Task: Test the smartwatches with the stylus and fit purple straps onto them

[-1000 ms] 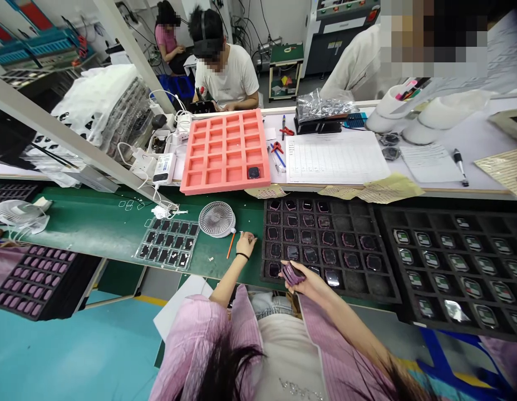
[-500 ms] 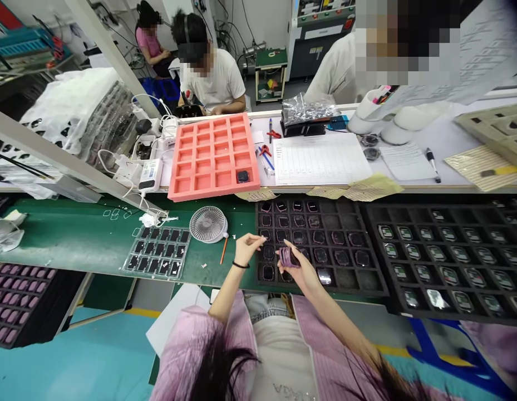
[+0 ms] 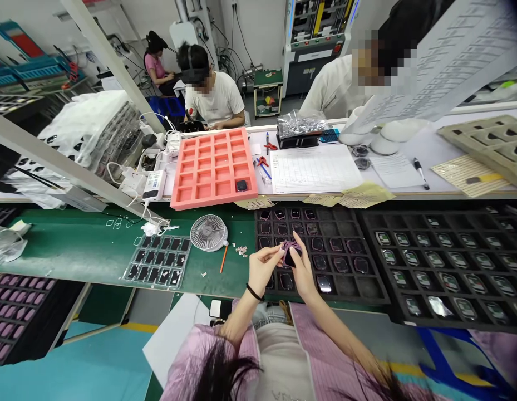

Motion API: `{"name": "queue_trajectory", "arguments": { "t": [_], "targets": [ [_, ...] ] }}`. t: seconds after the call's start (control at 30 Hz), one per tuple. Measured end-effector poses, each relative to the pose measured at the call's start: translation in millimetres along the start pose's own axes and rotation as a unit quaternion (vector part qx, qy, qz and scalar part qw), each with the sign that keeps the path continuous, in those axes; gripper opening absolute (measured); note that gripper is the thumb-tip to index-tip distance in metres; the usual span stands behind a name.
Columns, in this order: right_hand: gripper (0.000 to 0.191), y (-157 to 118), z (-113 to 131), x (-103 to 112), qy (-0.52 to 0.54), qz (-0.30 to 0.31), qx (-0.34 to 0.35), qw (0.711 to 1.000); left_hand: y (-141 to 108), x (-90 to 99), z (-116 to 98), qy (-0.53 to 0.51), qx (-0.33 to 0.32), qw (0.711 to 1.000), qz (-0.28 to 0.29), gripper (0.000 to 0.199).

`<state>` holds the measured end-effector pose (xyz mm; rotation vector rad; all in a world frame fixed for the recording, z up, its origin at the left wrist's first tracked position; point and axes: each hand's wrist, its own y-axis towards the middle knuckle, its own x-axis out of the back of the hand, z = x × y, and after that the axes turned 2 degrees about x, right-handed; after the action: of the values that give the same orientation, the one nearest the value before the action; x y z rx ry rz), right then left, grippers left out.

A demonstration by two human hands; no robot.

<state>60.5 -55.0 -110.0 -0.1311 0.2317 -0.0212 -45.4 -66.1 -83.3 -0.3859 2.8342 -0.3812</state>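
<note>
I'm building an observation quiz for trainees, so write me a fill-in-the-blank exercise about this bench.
1. The left hand has a ____ band at its wrist.
2. The right hand holds pieces with ____ rims.
3. The pink tray holds ____ dark piece.
4. The orange stick lies beside the round, grilled ____.
Missing words: black; purple; one; fan.

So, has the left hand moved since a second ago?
Yes: the left hand moved right, away from the fan, to the purple parts in the right hand.
</note>
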Motion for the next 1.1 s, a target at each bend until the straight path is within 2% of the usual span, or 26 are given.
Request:
{"name": "queue_trajectory", "arguments": {
  "t": [0.17,0.27,0.5,0.8,0.93,1.03,1.1],
  "targets": [
    [0.057,-1,6,-3,-0.066,-0.042,0.062,0.995,-5,-11.0,10,0.049,-0.083,0.995,-0.040,0.028],
    [0.061,-1,6,-3,-0.106,-0.045,0.086,0.990,-5,-12.3,16,0.063,-0.118,0.990,-0.051,0.025],
    [0.058,0,4,-1,-0.082,-0.070,0.083,0.991,-7,-8.2,22,0.118,-0.164,0.979,0.009,0.031],
    [0.059,-3,9,-4,-0.085,-0.053,0.087,0.991,-10,-1.6,18,0.196,-0.250,0.945,0.081,0.034],
    [0.061,-2,4,-1,-0.085,-0.043,0.078,0.992,-1,4.6,19,0.214,-0.273,0.933,0.100,0.027],
    [0.065,3,-3,9,-0.125,-0.027,0.062,0.990,12,12.7,13,0.264,-0.276,0.912,0.147,0.024],
    [0.070,8,-7,14,-0.166,-0.007,0.051,0.985,21,15.9,8,0.315,-0.279,0.888,0.188,0.039]
  ]
}}
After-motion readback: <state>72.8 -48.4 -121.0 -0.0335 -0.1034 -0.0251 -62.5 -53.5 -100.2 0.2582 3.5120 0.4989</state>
